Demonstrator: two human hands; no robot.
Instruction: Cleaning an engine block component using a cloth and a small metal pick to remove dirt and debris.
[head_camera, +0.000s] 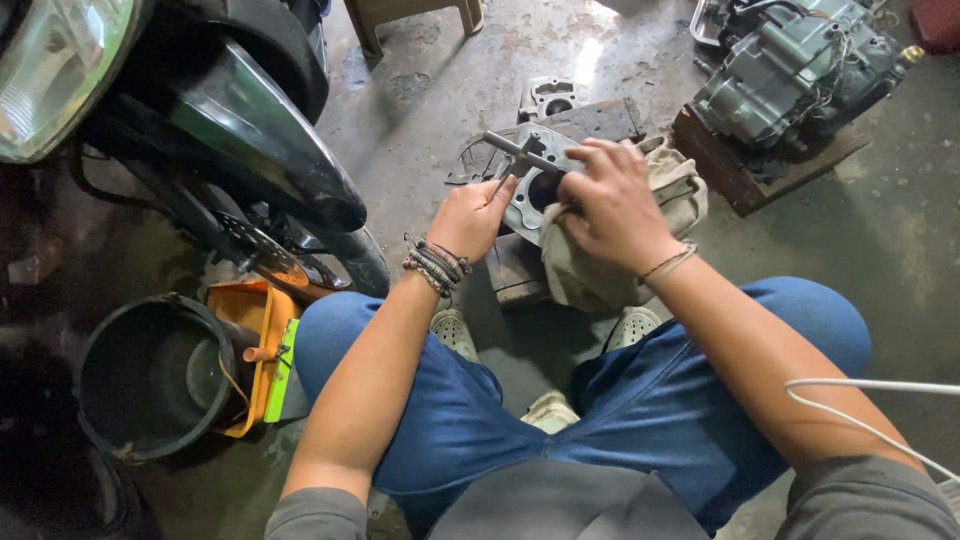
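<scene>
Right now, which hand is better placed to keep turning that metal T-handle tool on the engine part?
Probably the right hand: it grips the T-handle tool over the cylinder part; the left hand only steadies the part.

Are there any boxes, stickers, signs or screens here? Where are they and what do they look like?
No boxes, signs or screens show.
Green strip: maybe a label, on the edge of the orange tray by the black bucket, lower left; long, thin, bright green.
Nearer the hands: the left hand and right hand work on a round grey metal part with a beige rag; no label shows.
</scene>
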